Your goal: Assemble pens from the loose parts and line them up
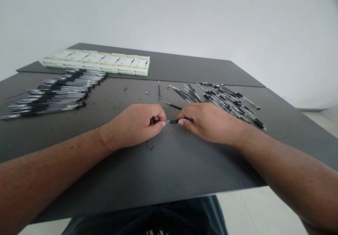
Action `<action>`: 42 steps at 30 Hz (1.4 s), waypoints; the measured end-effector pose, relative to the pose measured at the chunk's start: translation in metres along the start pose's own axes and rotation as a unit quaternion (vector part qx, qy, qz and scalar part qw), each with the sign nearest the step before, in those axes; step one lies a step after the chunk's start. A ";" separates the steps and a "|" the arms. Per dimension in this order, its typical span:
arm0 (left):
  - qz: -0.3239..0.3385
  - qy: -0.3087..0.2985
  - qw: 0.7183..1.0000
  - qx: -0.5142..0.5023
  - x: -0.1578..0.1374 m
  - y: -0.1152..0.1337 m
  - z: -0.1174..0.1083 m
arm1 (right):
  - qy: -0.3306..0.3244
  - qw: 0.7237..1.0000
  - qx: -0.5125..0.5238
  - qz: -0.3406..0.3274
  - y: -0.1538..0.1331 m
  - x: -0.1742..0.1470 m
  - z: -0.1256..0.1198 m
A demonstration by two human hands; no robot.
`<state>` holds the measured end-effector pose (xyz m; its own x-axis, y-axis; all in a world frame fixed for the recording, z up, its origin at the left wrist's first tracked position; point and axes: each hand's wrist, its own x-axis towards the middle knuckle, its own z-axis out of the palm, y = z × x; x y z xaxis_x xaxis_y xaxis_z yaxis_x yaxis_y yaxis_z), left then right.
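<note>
Between my two hands a black pen [173,121] is held level, low over the table. My left hand [137,124] pinches its silvery tip end between thumb and forefinger. Around the body near the black grip, my right hand [208,122] is closed, and its fingers hide the rest of the pen. Just beyond the right fingertips lies a dark refill [173,105] with a pale tip. Farther off are another thin refill [158,89] and small silvery tip pieces [147,93].
Many pens [52,92] lie in a slanting row at the left. Behind them stands a line of green-and-white boxes [105,62]. Loose refills [194,93] and pen barrels [232,103] are heaped at the right on the dark table [169,171]. A wall rises behind.
</note>
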<state>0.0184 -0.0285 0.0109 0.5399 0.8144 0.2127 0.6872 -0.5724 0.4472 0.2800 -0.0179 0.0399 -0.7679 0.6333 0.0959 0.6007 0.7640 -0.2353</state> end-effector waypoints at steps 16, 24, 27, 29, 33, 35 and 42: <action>-0.007 -0.005 1.000 0.008 0.001 -0.001 0.001 | 0.004 1.000 0.008 0.018 0.000 0.000 -0.001; -0.005 -0.008 1.000 0.017 0.002 -0.002 0.001 | 0.021 0.999 0.027 0.029 -0.001 -0.001 -0.001; -0.001 -0.014 1.000 0.019 0.001 -0.001 0.000 | -0.008 1.000 0.012 0.018 -0.003 0.000 -0.002; 0.000 -0.013 1.000 0.019 0.001 -0.001 -0.001 | -0.010 1.000 0.018 0.018 -0.003 0.000 -0.002; -0.006 -0.014 1.000 0.019 0.001 0.000 -0.002 | -0.003 0.999 0.028 0.030 -0.002 0.001 -0.003; -0.006 -0.017 1.000 0.018 0.001 0.001 -0.002 | -0.020 1.000 0.013 0.018 -0.002 0.001 -0.003; -0.006 -0.016 1.000 0.018 0.002 0.000 -0.001 | 0.004 0.999 0.043 0.030 -0.003 0.001 -0.002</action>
<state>0.0188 -0.0266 0.0124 0.5462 0.8183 0.1790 0.7110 -0.5658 0.4175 0.2783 -0.0193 0.0427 -0.7289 0.6790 0.0874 0.6238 0.7114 -0.3238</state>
